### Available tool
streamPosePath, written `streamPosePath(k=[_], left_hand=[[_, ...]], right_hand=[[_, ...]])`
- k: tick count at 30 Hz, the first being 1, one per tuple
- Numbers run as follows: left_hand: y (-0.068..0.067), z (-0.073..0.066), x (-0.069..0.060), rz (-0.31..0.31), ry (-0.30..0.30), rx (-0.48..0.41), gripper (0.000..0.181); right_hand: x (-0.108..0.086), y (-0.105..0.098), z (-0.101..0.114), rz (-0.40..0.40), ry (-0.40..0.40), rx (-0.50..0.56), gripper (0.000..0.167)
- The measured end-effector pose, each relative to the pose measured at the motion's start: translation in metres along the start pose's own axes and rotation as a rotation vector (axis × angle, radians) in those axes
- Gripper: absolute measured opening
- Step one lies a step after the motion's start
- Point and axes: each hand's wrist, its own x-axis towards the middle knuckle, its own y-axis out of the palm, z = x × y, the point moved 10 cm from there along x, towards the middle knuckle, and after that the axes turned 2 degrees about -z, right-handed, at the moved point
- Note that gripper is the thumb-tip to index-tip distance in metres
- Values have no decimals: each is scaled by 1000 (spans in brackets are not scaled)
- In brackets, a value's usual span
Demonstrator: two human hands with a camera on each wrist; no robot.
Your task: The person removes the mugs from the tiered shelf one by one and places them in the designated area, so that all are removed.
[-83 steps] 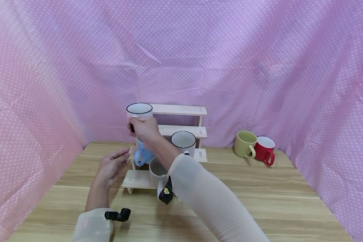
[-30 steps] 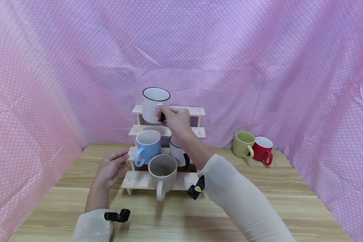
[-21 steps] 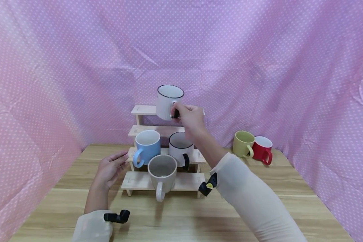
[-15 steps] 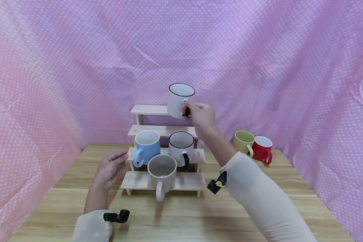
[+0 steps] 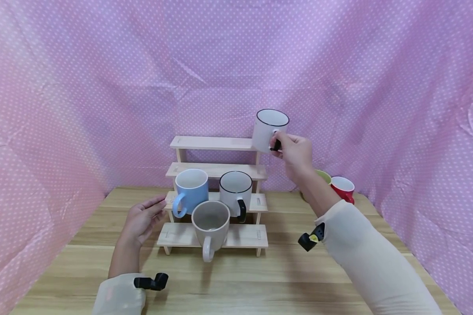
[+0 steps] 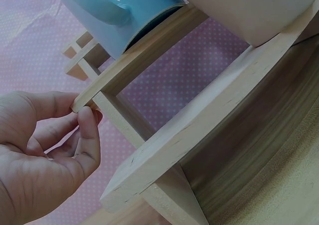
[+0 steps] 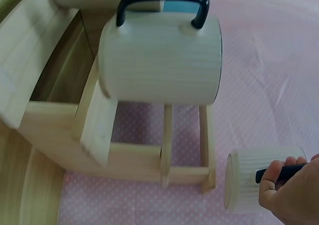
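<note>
My right hand (image 5: 298,155) grips the black handle of a white mug with a black rim (image 5: 262,133), upright in the air by the right end of the top shelf. In the right wrist view this mug (image 7: 244,175) is apart from the rack's boards. My left hand (image 5: 142,221) pinches the left end of the second-lowest board of a four-step wooden rack (image 5: 213,143), between thumb and fingers in the left wrist view. That board bears a light blue mug (image 5: 197,199) and a second black-rimmed white mug (image 5: 229,201). A beige mug (image 5: 217,238) stands on the lowest step.
A red mug (image 5: 340,186) and a yellow-green mug (image 5: 325,176) stand at the back right of the wooden table (image 5: 220,288). My right forearm partly covers both. Pink dotted cloth (image 5: 236,57) hangs behind and at both sides.
My right hand has carried the white mug from the rack's left side, up and across to the right end of the top shelf. My left hand has stayed at the board's end.
</note>
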Motion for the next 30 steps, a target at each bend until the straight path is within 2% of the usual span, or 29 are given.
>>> streamPosePath(k=[4,10,15,23,30], left_hand=[[0,-1,-1,-2,3,5,28],[2,0,-2,6,-1,-13,23],[3,0,-2,3,2,-11,22],[2,0,-3,0,6,-3,32],[2,1,-3,-6,6,-8,30]], right_hand=[[4,-19,-5,-21,-9,-7,24],[8,-42,-18,-30,33,105,24],[9,-53,-23,-39,32,122,25],[10,-71,-45,-65,41,35,25],[13,-90,-78,-144,96,-16,23]])
